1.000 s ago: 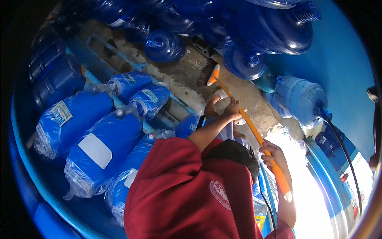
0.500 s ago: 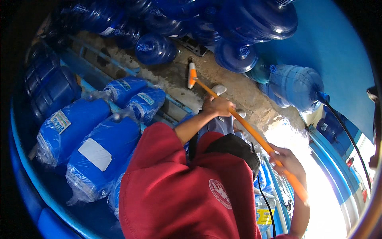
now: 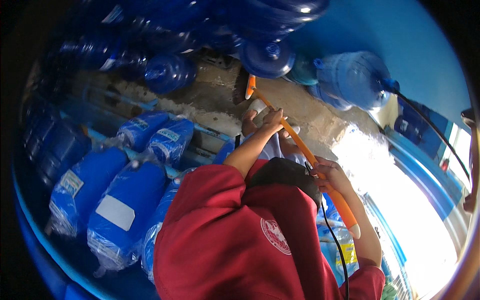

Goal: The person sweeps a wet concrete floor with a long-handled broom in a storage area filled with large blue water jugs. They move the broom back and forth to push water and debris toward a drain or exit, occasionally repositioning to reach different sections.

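Note:
A broom with an orange handle slants across the space in front of me. My left hand wraps round the handle partway down, closer to the broom head. Higher up, near the thick pale-tipped end, my right hand grips it. The orange and white broom head, with dark bristles on its left side, is down at the concrete floor. It lies just beyond my foot in a light shoe, close to the blue water jugs.
Several plastic-wrapped blue containers lie along the left by light-blue rails. Large jugs crowd the far side, and a clear blue jug rests by the right wall. A black hose hangs at the right, beside a sunlit opening.
The broom head has turned and shifted, so its dark bristles now show. Both hands keep their hold on the handle. The whole view has shifted, with the surroundings further left.

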### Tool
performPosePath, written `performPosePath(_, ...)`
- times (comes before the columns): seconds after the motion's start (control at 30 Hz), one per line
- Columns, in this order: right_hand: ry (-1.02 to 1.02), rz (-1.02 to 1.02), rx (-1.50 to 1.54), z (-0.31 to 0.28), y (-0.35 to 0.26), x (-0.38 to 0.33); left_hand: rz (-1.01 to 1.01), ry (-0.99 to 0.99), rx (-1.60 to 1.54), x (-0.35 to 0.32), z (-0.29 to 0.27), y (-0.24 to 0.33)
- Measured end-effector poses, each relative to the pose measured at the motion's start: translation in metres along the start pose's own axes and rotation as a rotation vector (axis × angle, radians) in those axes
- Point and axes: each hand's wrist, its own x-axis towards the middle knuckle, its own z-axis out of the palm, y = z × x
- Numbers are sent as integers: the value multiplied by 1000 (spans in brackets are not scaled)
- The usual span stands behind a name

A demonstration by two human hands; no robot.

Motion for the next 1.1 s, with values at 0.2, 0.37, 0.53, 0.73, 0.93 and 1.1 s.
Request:
performPosePath(0.2,148,-33,142,-43,43,-32,344,-95,-8,10,79,71)
performPosePath(0.37,194,27,59,-43,52,-59,506,-345,11,10,51,79)
performPosePath(0.53,206,72,-148,-62,32,-92,412,-280,5,-24,-20,95)
performPosePath(0.73,119,174,-484,-91,-15,-96,301,-161,20,-44,-25,100)
performPosePath(0.93,-36,39,-1110,-94,-46,-77,20,175,-103,-78,-28,71)
performPosePath(1.1,-261,-495,-1579,-61,-41,-18,-461,530,-245,-93,-24,10)
